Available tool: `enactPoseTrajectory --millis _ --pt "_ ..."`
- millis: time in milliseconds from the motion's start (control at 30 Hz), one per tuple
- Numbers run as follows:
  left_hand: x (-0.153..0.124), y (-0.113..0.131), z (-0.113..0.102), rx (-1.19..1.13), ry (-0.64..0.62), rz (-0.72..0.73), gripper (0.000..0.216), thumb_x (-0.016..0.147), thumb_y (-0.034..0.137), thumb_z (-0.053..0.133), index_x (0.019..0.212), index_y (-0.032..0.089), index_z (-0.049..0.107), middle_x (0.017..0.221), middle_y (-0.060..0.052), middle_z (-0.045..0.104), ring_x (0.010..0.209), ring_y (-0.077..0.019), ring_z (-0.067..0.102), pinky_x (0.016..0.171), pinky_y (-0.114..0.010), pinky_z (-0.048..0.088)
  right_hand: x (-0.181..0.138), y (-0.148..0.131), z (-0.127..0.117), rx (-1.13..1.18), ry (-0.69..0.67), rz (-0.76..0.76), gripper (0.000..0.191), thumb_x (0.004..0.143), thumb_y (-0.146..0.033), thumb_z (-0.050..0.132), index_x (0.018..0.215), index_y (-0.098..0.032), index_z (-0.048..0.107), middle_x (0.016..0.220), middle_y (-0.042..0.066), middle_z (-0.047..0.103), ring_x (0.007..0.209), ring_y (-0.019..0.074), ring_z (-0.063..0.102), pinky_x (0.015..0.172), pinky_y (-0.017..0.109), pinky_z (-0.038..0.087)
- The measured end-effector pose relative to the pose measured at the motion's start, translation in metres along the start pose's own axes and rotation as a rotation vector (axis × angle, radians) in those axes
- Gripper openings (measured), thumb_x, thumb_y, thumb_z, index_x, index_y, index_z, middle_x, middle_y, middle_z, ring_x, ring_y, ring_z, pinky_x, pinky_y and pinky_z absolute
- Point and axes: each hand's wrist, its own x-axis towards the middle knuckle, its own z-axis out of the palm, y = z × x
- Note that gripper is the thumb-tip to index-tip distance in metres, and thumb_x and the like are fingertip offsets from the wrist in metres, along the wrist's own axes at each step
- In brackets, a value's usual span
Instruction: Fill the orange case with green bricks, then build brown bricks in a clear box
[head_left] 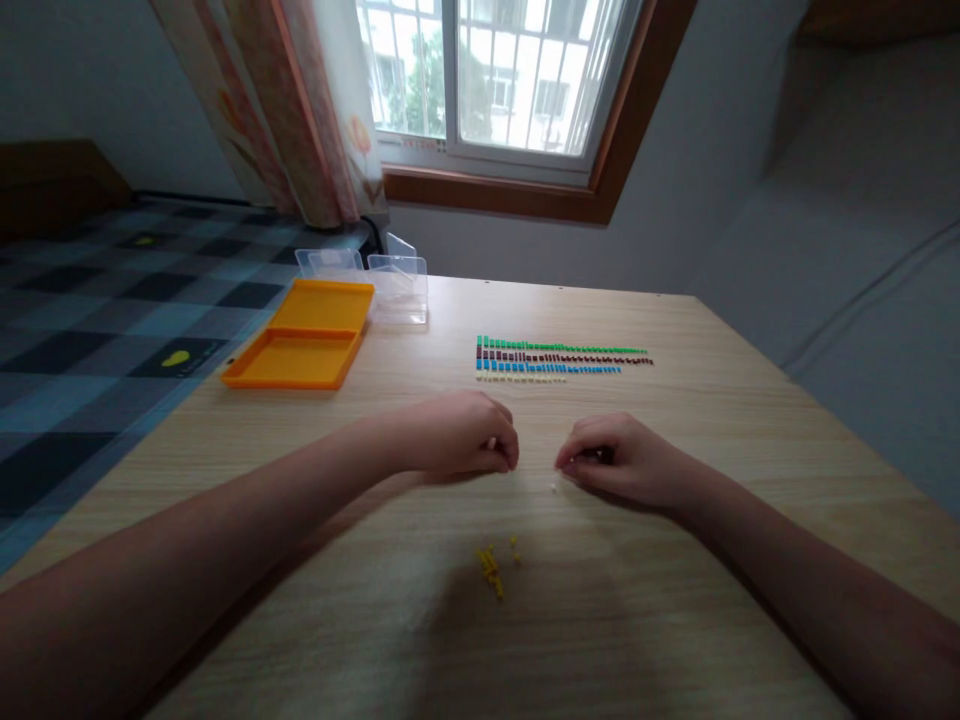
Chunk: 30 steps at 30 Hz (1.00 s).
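Observation:
My left hand [472, 432] is over the table with its fingers curled and the fingertips pressed together; anything in them is too small or hidden to make out. Opposite it, my right hand [615, 458] rests low at the tabletop, thumb and finger in a pinch. A tiny white piece [553, 488] lies just beside the right fingertips. Nearer to me is a loose heap of small yellow pieces [491, 572]. Beyond the hands run rows of small pieces: a green row [525, 345], a dark brown row [525, 357], a blue row [525, 367] and a shorter cream row [517, 379].
An opened orange plastic case [300, 372] stands at the table's left side. Behind it are clear plastic boxes [401, 305]. The wooden table [675, 390] borders a bed with a checked cover [112, 330] on the left. A window [517, 80] and curtain [277, 110] are behind.

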Motion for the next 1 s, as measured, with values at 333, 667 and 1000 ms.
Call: enactPoseTrajectory --millis 333,667,1000 --pt "-0.001 0.016 -0.004 0.217 -0.017 -0.007 0.017 0.080 0.010 0.068 0.083 0.023 0.079 0.086 -0.001 0.076 0.071 -0.0145 0.063 0.062 -0.026 0.039 0.001 0.001 0.001 -0.002 0.011 -0.018 0.014 0.088 -0.019 0.066 0.089 -0.017 0.079 0.073 0.003 0.071 0.065 0.0132 0.060 0.061 0.025 0.043" --pt "-0.001 -0.025 -0.002 -0.313 -0.057 -0.127 0.014 0.082 0.028 0.073 0.090 0.017 0.078 0.075 0.000 0.071 0.066 -0.0117 0.059 0.061 -0.021 0.042 0.001 -0.009 0.007 -0.083 0.052 -0.118 0.019 0.094 -0.023 0.061 0.097 -0.017 0.079 0.080 0.006 0.070 0.066 0.0126 0.059 0.062 0.025 0.044" --pt "0.000 -0.028 0.003 -0.498 -0.018 -0.170 0.044 0.093 0.053 0.056 0.074 0.014 0.065 0.059 0.001 0.055 0.053 -0.0103 0.045 0.051 -0.023 0.035 0.008 -0.026 0.025 -0.430 -0.008 -0.210 0.036 0.102 -0.043 0.052 0.127 -0.026 0.072 0.097 0.007 0.066 0.076 0.0169 0.058 0.071 0.030 0.043"
